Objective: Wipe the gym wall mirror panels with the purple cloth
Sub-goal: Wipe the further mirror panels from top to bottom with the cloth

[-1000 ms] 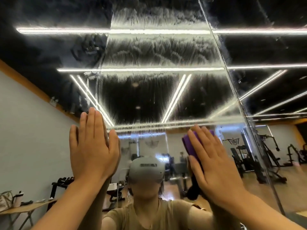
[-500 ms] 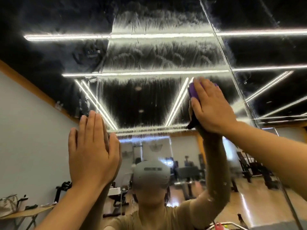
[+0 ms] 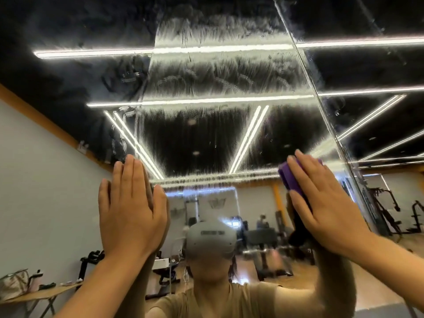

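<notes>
Purple cloth (image 3: 290, 180) is pinned flat against the mirror panel (image 3: 206, 138) under the right hand (image 3: 321, 203), low on the glass and close beside the vertical seam (image 3: 321, 106) that runs up the panel's right edge. Fingers straight, palm pressing, nothing curled round the pad: that right hand is flat and open on it. The folded cloth shows as a thick strip poking out past the fingertips and the thumb side, its long axis running up and slightly left along the line of the fingers.

Over on the other side, the left hand (image 3: 132, 210) is spread flat too, fingers together and pointing up, resting on the glass toward the panel's left side and holding nothing. It looks like a brace.

Now the relation that matters: the streaky, smeared film sits above both hands, filling the upper part of this panel up to the top edge, and the cloth lies directly below its right portion. The right hand is the one carrying the cloth, so by my reading the next pass goes upward or leftward from here, with the left hand staying put as support.

The count: one cloth, two hands, one seam in plain sight, so two mirror panels showing, the near one streaked and the one beyond the seam marked with smudges too.
</notes>
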### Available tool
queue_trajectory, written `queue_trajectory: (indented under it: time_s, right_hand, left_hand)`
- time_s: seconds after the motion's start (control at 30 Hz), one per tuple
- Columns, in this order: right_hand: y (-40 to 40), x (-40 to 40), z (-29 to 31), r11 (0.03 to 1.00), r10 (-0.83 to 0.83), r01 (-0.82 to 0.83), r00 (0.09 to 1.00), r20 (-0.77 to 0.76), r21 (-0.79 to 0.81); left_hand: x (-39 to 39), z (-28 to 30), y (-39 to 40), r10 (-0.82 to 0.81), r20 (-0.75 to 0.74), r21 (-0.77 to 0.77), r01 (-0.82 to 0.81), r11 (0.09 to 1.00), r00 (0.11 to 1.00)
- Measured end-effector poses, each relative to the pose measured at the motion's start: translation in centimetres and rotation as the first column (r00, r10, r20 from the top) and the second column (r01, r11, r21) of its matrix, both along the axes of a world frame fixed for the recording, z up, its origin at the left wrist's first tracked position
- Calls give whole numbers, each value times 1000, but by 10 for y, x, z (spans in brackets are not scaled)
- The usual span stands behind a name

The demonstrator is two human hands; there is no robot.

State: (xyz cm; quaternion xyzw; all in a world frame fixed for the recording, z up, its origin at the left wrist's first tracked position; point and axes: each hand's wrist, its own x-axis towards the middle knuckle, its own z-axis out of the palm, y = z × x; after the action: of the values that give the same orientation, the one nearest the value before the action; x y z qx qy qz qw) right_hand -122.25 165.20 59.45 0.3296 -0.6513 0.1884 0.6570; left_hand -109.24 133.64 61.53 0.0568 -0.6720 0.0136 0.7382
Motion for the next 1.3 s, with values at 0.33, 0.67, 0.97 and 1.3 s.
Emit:
queue_trajectory:
  time_s: [0.33,0.67,0.97,1.3]
  right_hand:
    - [14,-8,25,999,-31,32,999,-6,39]
    - [20,0,169,978,1,37,983,185,-206]
    - [18,-2,25,989,55,-40,993,104,-141]
    - [20,-4,-32,999,12,-11,999,44,-42]
  left_hand:
    - [-6,0,-2,5,3,-110,-5,994,1000]
    - [-5,1,-2,-27,46,-142,33,989,999]
    - [-7,1,-1,-62,57,-148,70,987,996]
    - [-6,1,0,-24,38,-163,30,986,999]
